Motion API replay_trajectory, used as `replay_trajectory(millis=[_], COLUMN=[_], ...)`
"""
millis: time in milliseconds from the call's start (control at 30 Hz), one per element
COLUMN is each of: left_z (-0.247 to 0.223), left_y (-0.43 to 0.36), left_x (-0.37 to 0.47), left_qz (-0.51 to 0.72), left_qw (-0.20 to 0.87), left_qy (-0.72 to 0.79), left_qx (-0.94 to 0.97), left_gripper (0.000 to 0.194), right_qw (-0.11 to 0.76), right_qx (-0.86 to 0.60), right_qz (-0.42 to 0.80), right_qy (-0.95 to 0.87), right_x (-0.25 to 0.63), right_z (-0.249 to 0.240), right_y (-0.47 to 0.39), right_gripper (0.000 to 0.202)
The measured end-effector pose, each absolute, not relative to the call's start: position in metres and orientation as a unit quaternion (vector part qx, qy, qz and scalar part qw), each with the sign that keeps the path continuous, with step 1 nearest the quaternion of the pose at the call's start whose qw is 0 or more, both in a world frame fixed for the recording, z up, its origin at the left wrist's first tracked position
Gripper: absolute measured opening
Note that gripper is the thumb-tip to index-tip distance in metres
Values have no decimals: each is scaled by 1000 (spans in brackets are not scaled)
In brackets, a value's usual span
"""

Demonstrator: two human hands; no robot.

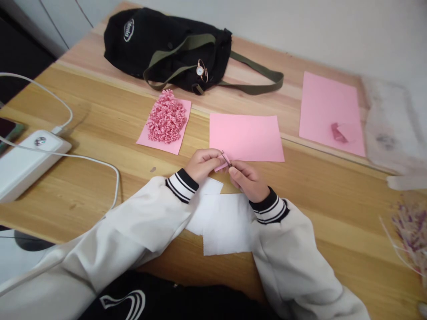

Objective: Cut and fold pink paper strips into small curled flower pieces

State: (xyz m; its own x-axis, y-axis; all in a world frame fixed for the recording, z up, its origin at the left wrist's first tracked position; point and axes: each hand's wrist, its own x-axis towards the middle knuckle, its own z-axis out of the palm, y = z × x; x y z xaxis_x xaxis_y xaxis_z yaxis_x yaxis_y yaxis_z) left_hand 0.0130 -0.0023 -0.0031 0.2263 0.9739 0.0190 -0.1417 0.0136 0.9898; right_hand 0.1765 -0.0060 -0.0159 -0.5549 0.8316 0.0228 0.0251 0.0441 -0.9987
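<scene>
My left hand [203, 164] is closed, pinching a small strip of pink paper [221, 167] between thumb and fingers. My right hand [248, 180] is closed around a thin, dark, pointed tool [227, 159] that meets the strip; its exact kind is too small to make out. Just beyond both hands lies a flat pink paper sheet [248, 135]. To its left, a heap of pink beaded flower stamens [167, 118] rests on a smaller pink paper piece [146, 138]. White cloth-like sheets [228, 226] lie overlapped on the table below my hands.
A black bag [160, 49] with olive straps lies at the back, a wristwatch [200, 71] on it. On the left is a white power bank [36, 160] with cables. Another pink sheet [328, 106], a plastic bag [390, 129] and dried flowers [412, 231] occupy the right.
</scene>
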Motion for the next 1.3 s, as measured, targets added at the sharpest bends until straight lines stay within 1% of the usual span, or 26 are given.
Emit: replay_trajectory(millis=[100,333,800,1300], left_z=[-3,-2,-2,-4], left_y=[-2,-3,-3,-3], left_x=[13,14,13,13], left_qz=[476,472,471,469], left_qw=[587,588,585,585], left_qy=[402,408,404,411], left_qx=[516,514,521,518], left_gripper=[23,23,25,24], right_qw=[339,322,327,327], right_qx=[-324,-346,-348,-351], right_qz=[606,600,590,599], right_qy=[-643,-646,-651,-641], right_x=[176,176,176,176], right_z=[-15,-15,-14,-16], right_y=[-6,-6,-6,-6], right_gripper=[31,38,37,38])
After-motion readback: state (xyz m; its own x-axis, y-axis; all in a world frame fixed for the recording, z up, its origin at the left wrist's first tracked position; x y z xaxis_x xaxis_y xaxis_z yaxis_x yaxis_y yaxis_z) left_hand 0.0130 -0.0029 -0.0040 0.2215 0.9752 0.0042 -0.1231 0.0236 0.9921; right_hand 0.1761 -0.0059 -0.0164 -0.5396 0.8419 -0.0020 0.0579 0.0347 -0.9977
